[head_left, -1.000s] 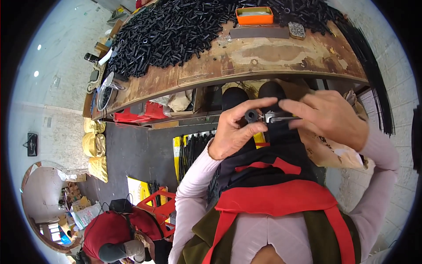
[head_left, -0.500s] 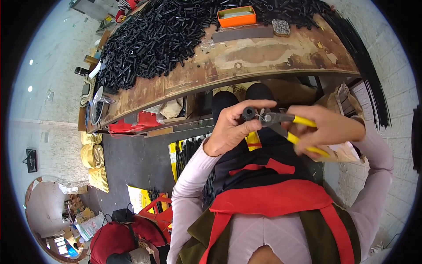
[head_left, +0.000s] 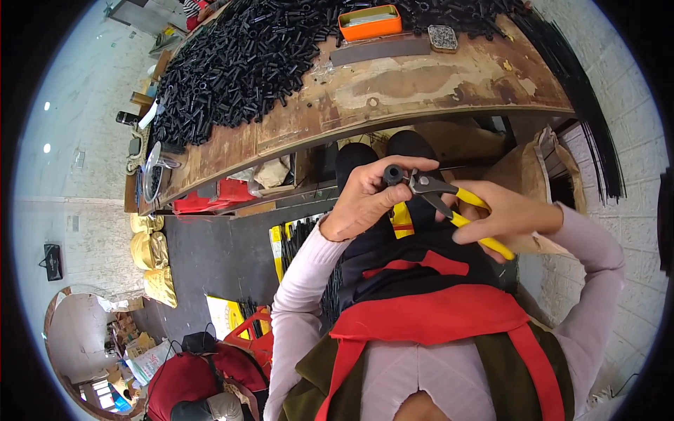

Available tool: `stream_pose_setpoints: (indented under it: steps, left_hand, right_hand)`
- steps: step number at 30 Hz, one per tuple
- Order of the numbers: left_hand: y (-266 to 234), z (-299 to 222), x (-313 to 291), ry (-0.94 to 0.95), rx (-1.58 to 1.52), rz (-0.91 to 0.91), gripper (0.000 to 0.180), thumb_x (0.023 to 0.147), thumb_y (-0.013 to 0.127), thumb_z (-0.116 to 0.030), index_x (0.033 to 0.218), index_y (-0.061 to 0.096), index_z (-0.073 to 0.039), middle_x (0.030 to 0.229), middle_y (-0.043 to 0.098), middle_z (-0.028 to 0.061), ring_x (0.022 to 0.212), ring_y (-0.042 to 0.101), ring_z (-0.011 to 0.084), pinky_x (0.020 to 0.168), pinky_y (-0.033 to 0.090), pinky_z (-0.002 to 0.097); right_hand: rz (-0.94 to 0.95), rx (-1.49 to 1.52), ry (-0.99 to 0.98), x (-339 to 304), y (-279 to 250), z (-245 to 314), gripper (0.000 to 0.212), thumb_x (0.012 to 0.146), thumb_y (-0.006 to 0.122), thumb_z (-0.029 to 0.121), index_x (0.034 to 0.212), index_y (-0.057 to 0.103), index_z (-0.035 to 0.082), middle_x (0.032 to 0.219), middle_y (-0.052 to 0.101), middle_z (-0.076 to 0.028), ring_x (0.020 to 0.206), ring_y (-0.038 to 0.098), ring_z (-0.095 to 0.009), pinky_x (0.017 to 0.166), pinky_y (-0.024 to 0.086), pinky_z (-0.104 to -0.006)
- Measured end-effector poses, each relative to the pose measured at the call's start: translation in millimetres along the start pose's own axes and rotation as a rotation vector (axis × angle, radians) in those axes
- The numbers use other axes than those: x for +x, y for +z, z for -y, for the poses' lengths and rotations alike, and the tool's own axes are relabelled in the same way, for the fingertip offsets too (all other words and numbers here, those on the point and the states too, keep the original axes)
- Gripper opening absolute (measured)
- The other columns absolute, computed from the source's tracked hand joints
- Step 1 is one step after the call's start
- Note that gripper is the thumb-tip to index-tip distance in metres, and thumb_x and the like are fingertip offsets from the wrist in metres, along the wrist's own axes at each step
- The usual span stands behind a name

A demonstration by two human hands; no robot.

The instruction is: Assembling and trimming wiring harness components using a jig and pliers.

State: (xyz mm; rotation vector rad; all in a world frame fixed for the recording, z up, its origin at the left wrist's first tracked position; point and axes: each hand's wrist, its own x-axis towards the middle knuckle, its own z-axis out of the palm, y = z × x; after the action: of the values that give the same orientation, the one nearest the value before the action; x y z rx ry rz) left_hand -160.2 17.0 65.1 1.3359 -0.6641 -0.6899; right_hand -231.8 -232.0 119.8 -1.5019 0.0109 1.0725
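My left hand (head_left: 372, 196) pinches a short black tube (head_left: 392, 175) between thumb and fingers, its round open end facing up toward me. In my right hand (head_left: 502, 214) are pliers with yellow handles (head_left: 500, 247) and dark metal jaws (head_left: 430, 185). The handles are spread apart. The jaws' tips meet the tube's side right by my left fingertips; what lies between them is too small to make out. Both hands are above my lap, in front of the wooden workbench (head_left: 407, 88).
A large heap of black tubes (head_left: 239, 67) covers the bench's left and back. An orange box (head_left: 370, 27), a flat grey bar (head_left: 381, 50) and a small speckled tin (head_left: 442, 38) stand behind its front edge. Long black rods (head_left: 590, 105) hang over the right end.
The jaws have shifted slightly left, against the tube. The pliers' handles are now wider apart, and my right hand is less blurred. The tube stays in my left hand.
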Motion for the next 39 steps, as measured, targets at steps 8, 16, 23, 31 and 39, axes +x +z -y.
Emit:
stream_pose_setpoints:
  steps: [8,16,23,31,39]
  left_hand:
    - [-4,3,4,0.004,0.042,-0.094,0.068,0.085,0.071,-0.052,0.132,0.058,-0.003,0.089,0.054,-0.0069,0.075,0.043,0.0035,0.065,0.031,0.0180]
    - [-3,9,-5,0.107,0.204,-0.185,0.042,0.097,0.060,-0.035,0.123,0.059,-0.002,0.097,0.059,0.0016,0.084,0.050,0.0092,0.076,0.041,0.0239]
    - [-6,15,-13,0.183,0.289,-0.169,0.030,0.100,0.056,-0.030,0.112,0.055,-0.002,0.086,0.053,0.0037,0.076,0.046,0.0116,0.070,0.040,0.0255]
    - [-14,24,-21,0.188,0.245,-0.181,0.025,0.099,0.059,-0.025,0.101,0.048,-0.003,0.076,0.042,0.0022,0.071,0.037,0.0120,0.062,0.036,0.0267]
    - [-13,13,-17,0.127,0.314,-0.139,0.014,0.096,0.051,-0.015,0.101,0.049,-0.001,0.088,0.046,0.0031,0.078,0.043,0.0108,0.069,0.037,0.0249]
  right_hand:
    - [-0.181,-0.380,-0.245,5,-10,8,0.025,0.088,0.061,0.005,0.110,0.050,-0.001,0.066,0.059,-0.008,0.055,0.061,-0.013,0.051,0.049,-0.0302]
    - [-0.697,-0.957,-0.800,25,-10,-18,0.056,0.082,0.066,0.015,0.132,0.044,0.002,0.108,0.061,-0.015,0.098,0.065,-0.022,0.079,0.053,-0.0359]
    - [-0.148,-0.420,-0.249,36,-7,-13,0.032,0.096,0.056,0.026,0.114,0.061,0.000,0.085,0.065,-0.007,0.071,0.061,-0.013,0.068,0.049,-0.0284]
    - [-0.114,-0.368,-0.245,29,1,9,0.034,0.101,0.053,0.031,0.103,0.060,-0.002,0.080,0.066,-0.007,0.074,0.066,-0.013,0.069,0.053,-0.0270]
    - [-0.106,-0.241,-0.083,37,7,5,0.029,0.100,0.055,0.030,0.091,0.057,0.002,0.070,0.059,-0.003,0.058,0.055,-0.010,0.054,0.044,-0.0251]
